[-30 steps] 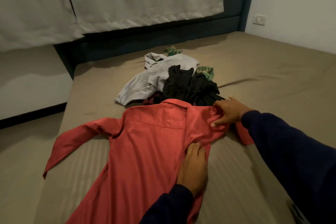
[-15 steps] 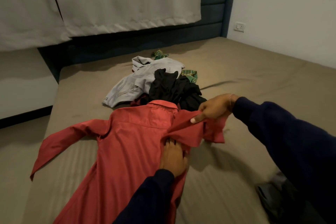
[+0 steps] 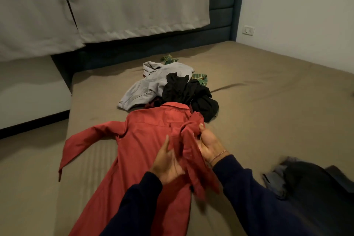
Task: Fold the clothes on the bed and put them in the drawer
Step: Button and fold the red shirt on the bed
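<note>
Fingers [image 3: 164,145] of my left hand [image 3: 166,163] lie straight, pinning the red shirt [image 3: 141,151] mid-bed; my right hand [image 3: 208,143] grips its folded-in sleeve [image 3: 188,140]. I'd lay it flat along the back, then smooth.

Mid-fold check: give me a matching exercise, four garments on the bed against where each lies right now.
Things:
1. red shirt
2. grey shirt
3. black garment
4. green checked cloth

Places:
A. peeking out behind the pile
B. spread flat nearest the person
C. pile's left side
D. on top of the pile, beside the red collar

Pairs: 1-B, 2-C, 3-D, 4-A
</note>
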A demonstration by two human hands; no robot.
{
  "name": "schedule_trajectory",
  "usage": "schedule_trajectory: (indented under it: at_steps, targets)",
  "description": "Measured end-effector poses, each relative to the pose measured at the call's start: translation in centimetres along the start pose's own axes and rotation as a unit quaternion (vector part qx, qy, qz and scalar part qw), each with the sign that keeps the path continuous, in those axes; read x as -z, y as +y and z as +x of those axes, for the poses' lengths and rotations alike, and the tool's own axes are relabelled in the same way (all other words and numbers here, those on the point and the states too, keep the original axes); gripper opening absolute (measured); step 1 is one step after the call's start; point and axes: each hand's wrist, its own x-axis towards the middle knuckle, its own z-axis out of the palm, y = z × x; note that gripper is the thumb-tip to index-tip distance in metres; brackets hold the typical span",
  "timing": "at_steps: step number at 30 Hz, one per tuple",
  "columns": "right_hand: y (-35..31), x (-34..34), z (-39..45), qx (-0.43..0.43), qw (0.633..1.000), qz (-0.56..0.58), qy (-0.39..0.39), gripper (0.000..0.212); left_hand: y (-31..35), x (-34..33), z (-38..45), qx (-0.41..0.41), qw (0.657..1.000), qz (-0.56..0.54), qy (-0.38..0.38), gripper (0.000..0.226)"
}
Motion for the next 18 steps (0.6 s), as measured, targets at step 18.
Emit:
schedule_trajectory:
  at_steps: [18]
  targets:
    - [4.3, 4.9, 1.3, 0.146, 0.873, -0.437, 0.162, 0.084, -1.7, 7.8, -15.5, 0.068, 0.940, 0.324, 0.083, 0.053]
